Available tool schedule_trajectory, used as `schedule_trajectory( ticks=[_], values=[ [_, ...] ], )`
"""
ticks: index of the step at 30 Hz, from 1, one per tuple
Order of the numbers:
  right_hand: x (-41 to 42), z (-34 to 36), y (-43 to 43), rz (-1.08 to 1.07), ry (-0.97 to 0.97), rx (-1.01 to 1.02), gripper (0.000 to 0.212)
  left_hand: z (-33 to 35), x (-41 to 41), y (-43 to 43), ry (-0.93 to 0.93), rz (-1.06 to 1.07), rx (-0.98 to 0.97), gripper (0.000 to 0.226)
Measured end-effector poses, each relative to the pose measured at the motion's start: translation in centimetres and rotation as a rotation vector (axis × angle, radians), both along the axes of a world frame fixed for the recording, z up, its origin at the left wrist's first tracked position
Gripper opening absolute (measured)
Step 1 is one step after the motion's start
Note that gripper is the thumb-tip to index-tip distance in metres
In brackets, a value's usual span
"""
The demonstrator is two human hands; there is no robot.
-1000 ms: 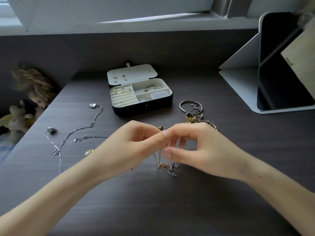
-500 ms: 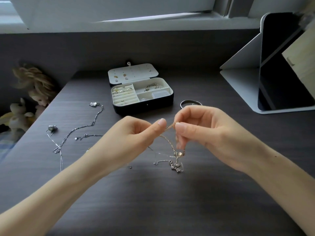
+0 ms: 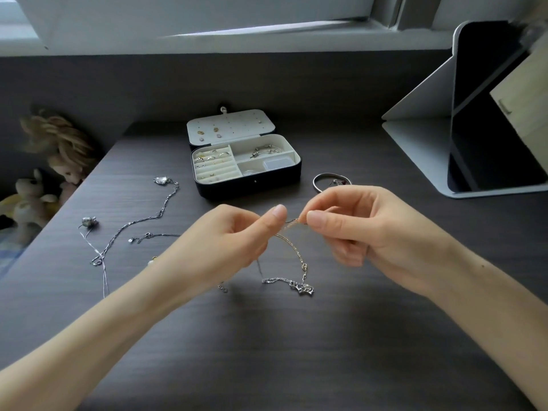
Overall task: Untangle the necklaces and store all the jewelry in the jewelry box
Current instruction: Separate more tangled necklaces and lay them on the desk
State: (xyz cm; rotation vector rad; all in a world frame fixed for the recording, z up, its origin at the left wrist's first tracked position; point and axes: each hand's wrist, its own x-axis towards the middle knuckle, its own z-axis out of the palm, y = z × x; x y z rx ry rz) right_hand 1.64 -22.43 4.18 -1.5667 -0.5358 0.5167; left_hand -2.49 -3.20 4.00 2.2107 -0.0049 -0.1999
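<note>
My left hand (image 3: 225, 241) and my right hand (image 3: 364, 229) pinch a thin gold chain (image 3: 292, 246) between thumb and forefinger, close together above the dark table. The chain loops down to a tangle with a silver pendant (image 3: 304, 289) resting on the table. The open jewelry box (image 3: 247, 166), black outside and cream inside, sits behind my hands with rings, earrings and a bracelet in it. Silver necklaces (image 3: 130, 229) lie spread at the left. A bangle (image 3: 321, 180) shows just behind my right hand.
A tablet in a grey folding stand (image 3: 474, 129) occupies the back right. Stuffed toys (image 3: 44, 173) sit off the table's left edge. A grey wall and window sill run behind the table (image 3: 267, 351).
Both hands have lifted the chain off the table and raised it, and the pendant tangle now trails below. My right hand now covers most of the bracelets at the right.
</note>
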Motion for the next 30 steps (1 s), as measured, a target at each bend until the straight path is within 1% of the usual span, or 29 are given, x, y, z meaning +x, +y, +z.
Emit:
schedule_trajectory(
  ticks=[3, 4, 8, 11, 17, 21, 23, 25, 26, 28, 30],
  values=[
    [0.3, 0.3, -0.5, 0.044, -0.052, -0.142, 0.011, 0.2, 0.1, 0.1, 0.052, 0.013, -0.07, 0.064],
    [0.4, 0.4, -0.6, 0.054, -0.064, -0.159, 0.011, 0.3, 0.1, 0.0, 0.077, 0.016, -0.101, 0.064],
    [0.7, 0.6, -1.0, 0.059, -0.053, -0.067, 0.007, 0.5, 0.2, -0.2, 0.223, 0.009, -0.191, 0.062],
    [0.6, 1.1, -1.5, 0.191, -0.076, -0.047, 0.004, 0.5, 0.5, -0.1, 0.284, 0.006, -0.185, 0.063],
    [0.1, 1.2, -1.8, 0.514, -0.112, -0.34, 0.009, 0.4, 0.8, 0.2, 0.334, -0.048, -0.248, 0.06],
    [-0.4, 0.4, -1.3, 0.579, -0.179, -0.5, 0.01, 0.2, 0.9, 0.3, 0.347, -0.079, -0.273, 0.058],
    [-0.5, 0.4, -1.3, 0.607, -0.231, -0.533, 0.009, 0.2, 0.9, 0.3, 0.349, -0.092, -0.279, 0.058],
    [-0.6, 0.8, -1.3, 0.611, -0.237, -0.482, 0.011, 0.0, 0.9, 0.3, 0.346, -0.108, -0.271, 0.058],
    [-0.6, 1.1, -1.5, 0.597, -0.225, -0.422, 0.013, -0.1, 0.9, 0.3, 0.342, -0.116, -0.266, 0.058],
    [-0.5, 1.7, -1.7, 0.529, -0.187, -0.247, 0.015, -0.2, 1.0, 0.3, 0.34, -0.143, -0.265, 0.063],
    [-0.2, 2.3, -1.7, 0.402, -0.188, -0.059, 0.013, -0.3, 1.1, 0.4, 0.337, -0.176, -0.254, 0.068]
  ],
)
